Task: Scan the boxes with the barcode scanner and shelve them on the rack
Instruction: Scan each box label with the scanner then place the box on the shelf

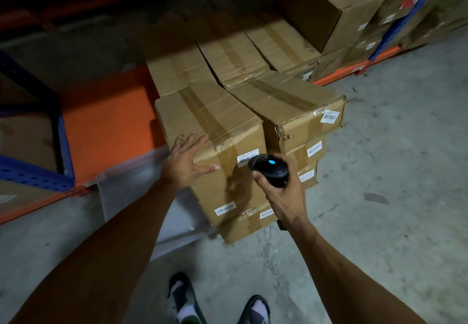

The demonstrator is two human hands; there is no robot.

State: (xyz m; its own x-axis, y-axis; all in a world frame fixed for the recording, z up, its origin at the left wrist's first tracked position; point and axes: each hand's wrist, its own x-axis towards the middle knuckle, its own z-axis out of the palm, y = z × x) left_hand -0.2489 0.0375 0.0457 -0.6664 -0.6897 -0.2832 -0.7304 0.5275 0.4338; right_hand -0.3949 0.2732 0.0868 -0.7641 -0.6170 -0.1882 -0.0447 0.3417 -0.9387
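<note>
top box [210, 131] at the near left corner of a stack of taped cardboard boxes on the concrete floor [392, 197], just in front of the orange and blue rack [106, 126]. left hand [186, 162] spread flat, fingers apart, pressed on the near left edge of that box, gripping nothing. right hand [283, 192] wrapped tight round the handle of a black barcode scanner [269, 169], blue light glowing on its head, nose aimed at the white label [247, 157] on the front face of the same box, very near it. more labels visible lower on that front face and on the boxes to the right of it.

probably mid-scan, shelving not yet done for this box.

looks like stiff corrugated card, dented at the corners and wrinkled under the tape, so likely to give a little under a squeeze. weight not readable from here; size suggests a two-handed lift. glossy tape along the top likely slick, so better avoided. best hold judged to be palms on the two opposite short sides, low down, or fingers under the bottom edge once tilted away from the neighbouring box touching its right side. scanner needs parking first to free the right hand.
</note>
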